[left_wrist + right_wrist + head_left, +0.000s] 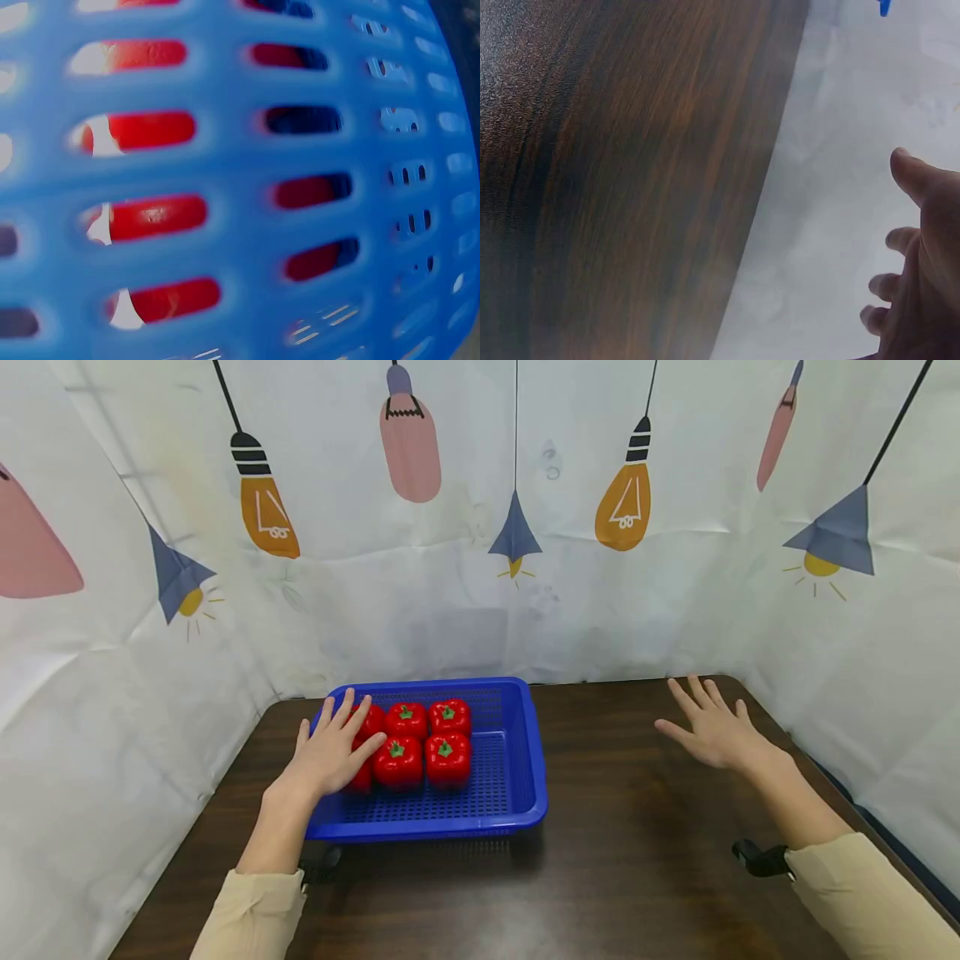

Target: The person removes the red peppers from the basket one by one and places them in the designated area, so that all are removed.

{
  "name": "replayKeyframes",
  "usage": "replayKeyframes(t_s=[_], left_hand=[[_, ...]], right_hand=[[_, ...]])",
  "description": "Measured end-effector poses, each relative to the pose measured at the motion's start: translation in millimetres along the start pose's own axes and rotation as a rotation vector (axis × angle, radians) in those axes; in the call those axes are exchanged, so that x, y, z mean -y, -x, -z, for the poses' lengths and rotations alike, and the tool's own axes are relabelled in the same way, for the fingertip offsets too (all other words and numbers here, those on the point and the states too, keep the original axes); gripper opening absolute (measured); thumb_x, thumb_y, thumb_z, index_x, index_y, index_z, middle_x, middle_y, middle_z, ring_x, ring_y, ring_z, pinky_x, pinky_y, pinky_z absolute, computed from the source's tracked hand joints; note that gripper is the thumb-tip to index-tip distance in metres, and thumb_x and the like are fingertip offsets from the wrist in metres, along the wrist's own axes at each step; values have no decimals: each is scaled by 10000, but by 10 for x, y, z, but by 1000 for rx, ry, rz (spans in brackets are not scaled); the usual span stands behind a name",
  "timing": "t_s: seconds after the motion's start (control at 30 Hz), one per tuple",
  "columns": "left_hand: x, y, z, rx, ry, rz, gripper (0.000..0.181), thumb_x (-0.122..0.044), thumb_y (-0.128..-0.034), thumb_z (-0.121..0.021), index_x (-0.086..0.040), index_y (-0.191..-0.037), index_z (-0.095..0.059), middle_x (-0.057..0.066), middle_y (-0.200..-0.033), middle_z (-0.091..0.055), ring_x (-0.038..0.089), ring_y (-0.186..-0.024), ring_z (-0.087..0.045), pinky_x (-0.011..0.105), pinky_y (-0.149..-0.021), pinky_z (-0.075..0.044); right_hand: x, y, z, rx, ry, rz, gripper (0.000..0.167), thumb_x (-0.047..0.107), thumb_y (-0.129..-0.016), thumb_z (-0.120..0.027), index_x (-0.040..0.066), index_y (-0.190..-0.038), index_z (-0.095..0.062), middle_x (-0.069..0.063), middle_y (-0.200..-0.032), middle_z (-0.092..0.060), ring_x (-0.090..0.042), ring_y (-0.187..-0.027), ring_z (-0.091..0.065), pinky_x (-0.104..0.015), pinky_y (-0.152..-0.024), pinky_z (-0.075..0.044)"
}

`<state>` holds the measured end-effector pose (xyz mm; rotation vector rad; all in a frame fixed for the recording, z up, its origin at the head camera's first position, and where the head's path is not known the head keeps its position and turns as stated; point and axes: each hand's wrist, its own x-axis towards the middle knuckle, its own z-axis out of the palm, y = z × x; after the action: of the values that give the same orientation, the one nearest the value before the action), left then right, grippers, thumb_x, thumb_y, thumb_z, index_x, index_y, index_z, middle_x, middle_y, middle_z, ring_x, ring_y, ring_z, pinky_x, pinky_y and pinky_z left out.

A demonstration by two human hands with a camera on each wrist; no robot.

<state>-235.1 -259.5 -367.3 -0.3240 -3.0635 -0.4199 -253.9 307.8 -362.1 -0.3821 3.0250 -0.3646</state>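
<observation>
In the head view my left hand (330, 756) is spread, fingers straight, over the left side of a blue plastic basket (528, 760). It partly hides the leftmost red bell peppers (360, 779). Several more peppers with green stems stand in two rows beside it, among them a front one (448, 762) and a back one (450, 717). Whether the hand touches any is unclear. The left wrist view is filled by the slotted basket wall (232, 157), red showing through. My right hand (712, 727), fingers spread, is held at the right, apart from the basket and holding nothing.
A dark wood-grain table (600, 835) carries the basket at its back left. Behind and on both sides hangs a white curtain (450, 593) printed with lamps and bulbs. A black strap piece (759, 858) is at the right wrist, near the sleeve.
</observation>
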Motion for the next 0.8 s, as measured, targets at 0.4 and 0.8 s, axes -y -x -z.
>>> replayKeyframes(t_s=[0.4,0.8], left_hand=[[0,1,-2,14,3,7,829,-598,-1051,-394,-80,-1651,-154,225,-1693,5,498,-1519,56,758,-1116,72],[5,57,19,14,12,3,805,-609,-1043,-403,-97,-1642,-236,239,-1687,-57,506,-1517,-38,792,-1097,10]], right_hand=[[-67,81,-66,6,-46,-17,893,616,-1059,-384,57,-1649,-15,-338,-1638,88,-545,-1483,111,-834,-1037,51],[71,16,-143,-76,-45,41,722,534,-1083,-419,-36,-1526,-424,-351,-1581,-281,-557,-1424,-287,-737,-1059,-297]])
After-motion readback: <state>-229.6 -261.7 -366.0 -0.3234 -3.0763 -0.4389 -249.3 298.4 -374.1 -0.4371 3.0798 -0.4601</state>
